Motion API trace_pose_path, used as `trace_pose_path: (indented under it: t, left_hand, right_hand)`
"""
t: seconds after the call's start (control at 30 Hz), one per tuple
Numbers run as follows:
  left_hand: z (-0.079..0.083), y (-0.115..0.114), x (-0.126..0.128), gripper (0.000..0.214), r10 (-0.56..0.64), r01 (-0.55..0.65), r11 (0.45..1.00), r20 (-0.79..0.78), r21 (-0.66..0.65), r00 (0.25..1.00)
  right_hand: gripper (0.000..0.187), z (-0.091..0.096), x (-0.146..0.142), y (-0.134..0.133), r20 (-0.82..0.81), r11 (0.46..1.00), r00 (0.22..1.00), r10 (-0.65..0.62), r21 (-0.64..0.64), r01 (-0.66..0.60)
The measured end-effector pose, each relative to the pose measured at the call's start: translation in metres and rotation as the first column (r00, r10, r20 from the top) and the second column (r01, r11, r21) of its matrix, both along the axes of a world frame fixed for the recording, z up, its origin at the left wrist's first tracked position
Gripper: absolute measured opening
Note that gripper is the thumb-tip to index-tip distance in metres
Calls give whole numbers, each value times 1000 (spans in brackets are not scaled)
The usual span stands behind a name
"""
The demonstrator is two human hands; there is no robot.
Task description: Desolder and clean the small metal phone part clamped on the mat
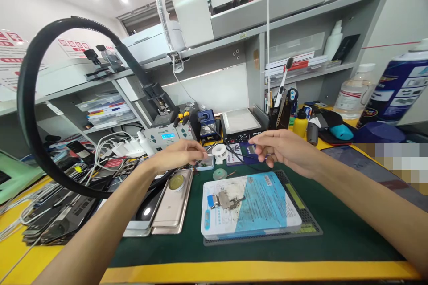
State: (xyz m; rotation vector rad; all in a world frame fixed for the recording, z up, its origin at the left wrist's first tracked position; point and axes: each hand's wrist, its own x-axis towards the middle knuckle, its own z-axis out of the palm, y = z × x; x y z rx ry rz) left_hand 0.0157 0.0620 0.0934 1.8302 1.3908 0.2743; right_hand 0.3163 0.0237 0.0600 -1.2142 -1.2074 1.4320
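My left hand (pixel 179 153) reaches out over the back of the green mat (pixel 334 227), fingers drawn together in a pinch near a white solder spool (pixel 220 153); what it pinches is too small to name. My right hand (pixel 284 148) hovers opposite it with fingers loosely curled, close to a thin black cable (pixel 234 151); I see nothing clearly held in it. Below the hands lies a blue-and-white pad (pixel 254 207) carrying a small metal circuit part (pixel 225 199).
Gold phones (pixel 172 207) and a stack of dark phones (pixel 56 222) lie left. A black ring arm (pixel 28 111) arcs over the left side. A soldering station (pixel 167 136), a hot plate (pixel 241 124), a tool cup (pixel 280 116), bottles and a spray can (pixel 397 84) line the back.
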Motion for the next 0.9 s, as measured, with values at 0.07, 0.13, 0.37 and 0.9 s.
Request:
trace_pose_path:
  t: [0.07, 0.13, 0.37, 0.9]
  left_hand:
    - [6, -4, -7, 34, -4, 5, 999, -21, 44, 1000]
    - [12, -9, -18, 38, 19, -13, 995, -54, 94, 998]
    - [-7, -42, -60, 50, 137, -82, 962, -199, 262, 970]
    - [-53, -83, -52, 43, 319, -48, 891, -547, 452, 774]
  right_hand:
    - [22, 0, 0, 0, 3, 1000, 1000, 5, -2, -5]
    - [22, 0, 0, 0, 2, 1000, 1000, 8, -4, -8]
    - [19, 0, -2, -1, -12, 1000, 1000, 5, -6, -5]
    - [23, -5, -4, -1, 12, 1000, 1000, 27, -5, -26]
